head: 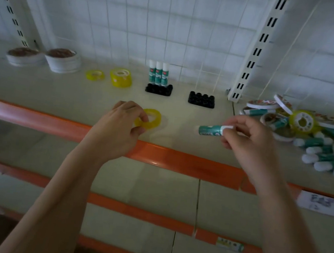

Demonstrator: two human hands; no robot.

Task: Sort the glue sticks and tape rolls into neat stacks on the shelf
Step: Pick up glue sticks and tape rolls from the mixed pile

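My left hand (120, 124) pinches a yellow tape roll (151, 118) just above the shelf's front. My right hand (247, 136) grips a teal glue stick (211, 130) by its white cap, the stick lying sideways and pointing left. Three glue sticks (158, 72) stand upright in a black holder (159, 89) at the back. A second black holder (201, 99) to its right has nothing in it. Two yellow tape stacks, a low one (95, 75) and a taller one (121, 78), sit left of the holders. A mixed pile (312, 135) of glue sticks and tape rolls lies at the right.
Two stacks of white-rimmed flat rolls (62, 61) stand at the back left. The shelf (61, 90) has an orange front rail (178, 161), and a slotted white upright (255, 53) rises beside the pile. A wire grid backs the shelf. Lower shelves lie below.
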